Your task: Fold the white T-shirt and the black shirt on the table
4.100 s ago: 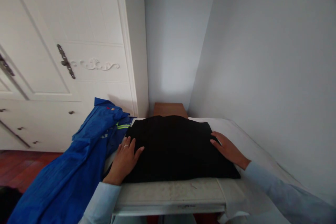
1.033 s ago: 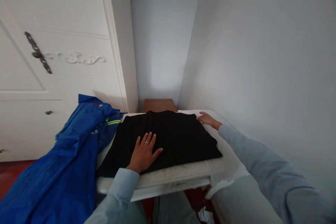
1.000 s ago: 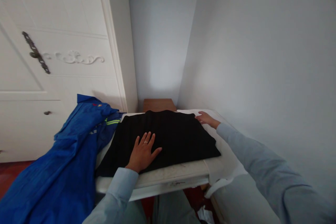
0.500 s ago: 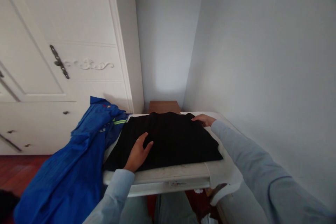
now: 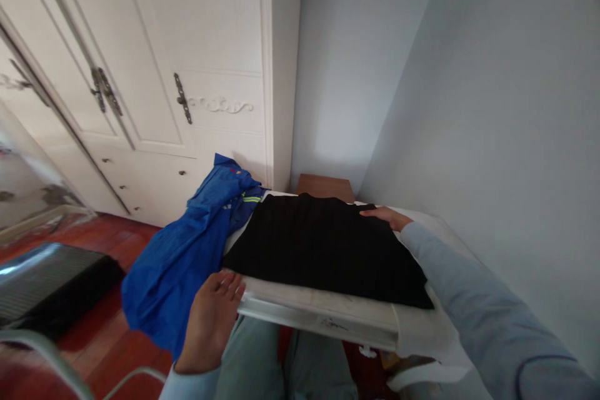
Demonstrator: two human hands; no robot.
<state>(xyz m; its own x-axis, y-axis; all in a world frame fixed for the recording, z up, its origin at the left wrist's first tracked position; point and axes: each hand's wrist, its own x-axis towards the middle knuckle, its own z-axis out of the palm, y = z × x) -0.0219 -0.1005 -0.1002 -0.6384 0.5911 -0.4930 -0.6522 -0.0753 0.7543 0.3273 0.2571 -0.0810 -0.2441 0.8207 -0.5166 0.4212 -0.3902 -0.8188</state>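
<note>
A folded black garment (image 5: 323,247) lies flat on a white table (image 5: 323,312). My right hand (image 5: 387,217) rests with flat fingers on the garment's far right corner. My left hand (image 5: 210,319) hovers off the table's near left corner, fingers loosely apart and holding nothing. A blue work jacket (image 5: 187,250) with a yellow-green reflective stripe hangs over the table's left edge, just beside my left hand.
White wardrobe doors (image 5: 154,75) with dark metal handles stand at the left. A brown wooden piece (image 5: 325,188) sits behind the table in the corner. Grey walls close the right side. A dark mat (image 5: 51,281) lies on the red wooden floor at left.
My left hand has come off the black garment and drawn back past the table's near left corner. The view has swung left, showing more wardrobe and floor. My right hand stays on the far corner.
</note>
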